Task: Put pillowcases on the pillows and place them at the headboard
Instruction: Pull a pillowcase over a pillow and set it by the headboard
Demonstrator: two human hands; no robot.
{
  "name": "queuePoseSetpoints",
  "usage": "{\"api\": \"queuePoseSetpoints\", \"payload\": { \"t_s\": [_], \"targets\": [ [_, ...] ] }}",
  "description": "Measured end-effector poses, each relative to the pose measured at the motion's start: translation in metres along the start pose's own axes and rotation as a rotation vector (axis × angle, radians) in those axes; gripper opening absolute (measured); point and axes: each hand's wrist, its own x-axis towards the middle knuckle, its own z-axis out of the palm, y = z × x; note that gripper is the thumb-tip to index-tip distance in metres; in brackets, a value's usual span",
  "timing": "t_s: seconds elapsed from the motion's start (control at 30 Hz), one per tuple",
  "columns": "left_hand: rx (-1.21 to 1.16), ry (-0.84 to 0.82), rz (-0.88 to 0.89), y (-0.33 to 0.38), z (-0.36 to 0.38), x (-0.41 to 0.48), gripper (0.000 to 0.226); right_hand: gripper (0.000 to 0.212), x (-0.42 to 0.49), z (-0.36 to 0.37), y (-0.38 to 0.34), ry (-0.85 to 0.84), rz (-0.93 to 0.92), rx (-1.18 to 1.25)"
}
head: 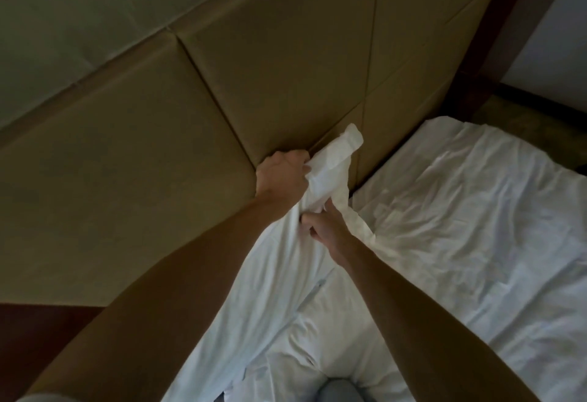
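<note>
By the headboard [222, 100], the left hand [281, 176] clenched the pillowcase [333, 163] at its bunched top end, its length running back from the headboard toward the person, while the right hand [328, 230] pinched the cloth just below, and a pillow possibly filled it, though dimness hid that.

Headboard [222, 100] fills the upper left and centre, and the bed [476, 211] lies against its lower right edge. The pillowcase [330, 163] is raised in front of the headboard, its lower part trailing down onto the bed. The left hand [282, 176] grips its left edge. The right hand [327, 230], just below and to the right, pinches it lower down.
</note>
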Motion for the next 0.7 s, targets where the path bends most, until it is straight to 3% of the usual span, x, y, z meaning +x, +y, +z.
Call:
{"api": "queuePoseSetpoints", "payload": {
  "t_s": [0.17,0.37,0.5,0.6,0.7],
  "targets": [
    [-0.012,0.039,0.042,0.005,-0.004,0.001,0.012,0.092,0.005,-0.004,-0.005,-0.001,-0.046,-0.02],
    [-0.019,0.113,0.105,0.007,-0.004,0.003,0.014,0.063,0.007,-0.008,-0.008,0.031,-0.1,-0.004],
    [0.044,0.008,0.052,0.004,0.005,0.006,0.016,0.101,0.001,-0.013,-0.009,0.019,-0.06,-0.192],
    [0.21,-0.07,0.057,0.001,0.012,0.0,0.02,0.094,-0.009,-0.019,-0.007,0.037,-0.082,-0.35],
    [0.22,-0.072,0.099,-0.006,0.01,-0.011,0.024,0.083,-0.019,-0.025,-0.01,0.043,-0.145,-0.412]
  ]
}}
